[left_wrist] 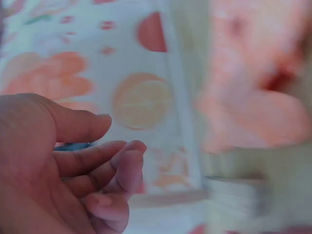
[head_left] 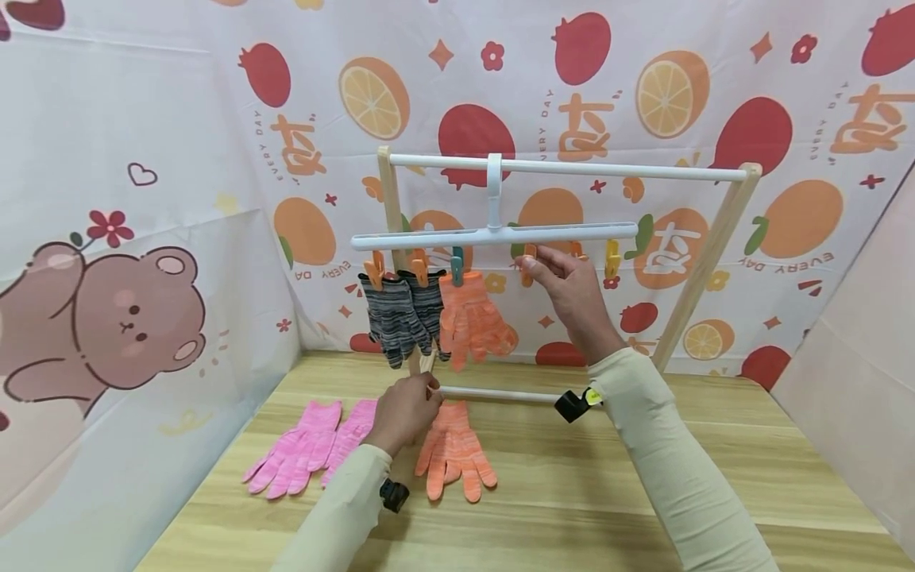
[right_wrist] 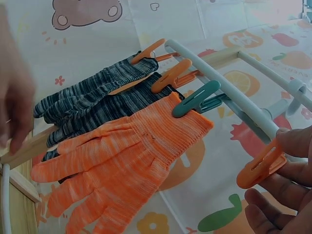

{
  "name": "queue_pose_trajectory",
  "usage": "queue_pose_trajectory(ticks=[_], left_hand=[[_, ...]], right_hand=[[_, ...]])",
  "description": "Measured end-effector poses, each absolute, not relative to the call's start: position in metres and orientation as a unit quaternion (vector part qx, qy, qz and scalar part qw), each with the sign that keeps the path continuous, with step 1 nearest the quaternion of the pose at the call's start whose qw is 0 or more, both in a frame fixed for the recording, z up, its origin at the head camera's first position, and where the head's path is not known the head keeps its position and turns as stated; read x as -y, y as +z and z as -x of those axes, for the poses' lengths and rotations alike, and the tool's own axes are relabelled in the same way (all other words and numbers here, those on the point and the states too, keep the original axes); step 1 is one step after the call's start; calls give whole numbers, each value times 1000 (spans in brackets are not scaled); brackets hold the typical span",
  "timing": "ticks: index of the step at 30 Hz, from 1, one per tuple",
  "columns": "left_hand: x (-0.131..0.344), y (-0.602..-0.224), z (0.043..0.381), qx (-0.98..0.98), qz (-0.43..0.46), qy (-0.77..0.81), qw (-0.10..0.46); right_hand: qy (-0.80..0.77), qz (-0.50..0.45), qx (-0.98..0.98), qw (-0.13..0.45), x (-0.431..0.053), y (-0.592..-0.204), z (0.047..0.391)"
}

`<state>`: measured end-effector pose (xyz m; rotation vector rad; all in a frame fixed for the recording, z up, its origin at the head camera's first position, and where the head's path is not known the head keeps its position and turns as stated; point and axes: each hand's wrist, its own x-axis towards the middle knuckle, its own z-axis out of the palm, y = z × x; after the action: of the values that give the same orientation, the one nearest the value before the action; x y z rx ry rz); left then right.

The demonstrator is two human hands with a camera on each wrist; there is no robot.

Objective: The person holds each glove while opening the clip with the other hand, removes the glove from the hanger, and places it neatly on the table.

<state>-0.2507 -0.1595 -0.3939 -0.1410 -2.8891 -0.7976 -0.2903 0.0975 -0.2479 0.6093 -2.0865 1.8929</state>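
Observation:
My right hand (head_left: 572,290) pinches an orange clothespin (right_wrist: 263,165) that hangs under the white hanger (head_left: 429,238). Two black-and-grey gloves (right_wrist: 107,80) hang from orange clips at the hanger's left end. Beside them an orange glove (right_wrist: 126,156) hangs from a teal clip (right_wrist: 197,100). Low over the table, my left hand (head_left: 407,409) has its fingers loosely bent with nothing between them. Just to its right, a second orange glove (head_left: 455,453) lies flat on the table. Two pink gloves (head_left: 300,453) lie to its left, one partly hidden by the left arm.
The hanger hooks over the white top bar (head_left: 608,168) of a wooden-sided rack (head_left: 704,278). A yellow clip (head_left: 612,258) hangs near the hanger's right end. A lower white bar (head_left: 500,393) crosses close above the wooden table (head_left: 572,500). Printed cloth (head_left: 457,71) covers the back.

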Motion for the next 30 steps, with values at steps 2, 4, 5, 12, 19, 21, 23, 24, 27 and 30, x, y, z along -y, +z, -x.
queue_pose_trajectory(ticks=[2,4,5,12,19,21,23,24,27,30], left_hand=[[156,-378,245,951,62,-282,108],[153,-362,241,939,73,-302,146],[152,-356,239,933,80,-310,165],[140,-323,239,904,91,-319,268],[128,-309,245,882,76,-372,278],[125,-308,247,874,71,-392,276],[123,-306,249,865,63,-412,278],[122,-305,250,862,58,-419,279],[121,-303,251,855,44,-434,279],[121,-299,252,850,38,-447,278]], right_hand=[[649,-208,720,132,-98,-248,290],[646,-205,724,131,-99,-248,290],[643,-203,727,131,-99,-249,290],[631,-184,744,120,-102,-254,293],[629,-160,755,95,-101,-265,293],[624,-160,759,95,-99,-267,293],[617,-160,764,96,-97,-269,293],[615,-158,767,96,-96,-270,292],[613,-144,771,90,-91,-271,291],[622,-127,769,78,-85,-270,291]])
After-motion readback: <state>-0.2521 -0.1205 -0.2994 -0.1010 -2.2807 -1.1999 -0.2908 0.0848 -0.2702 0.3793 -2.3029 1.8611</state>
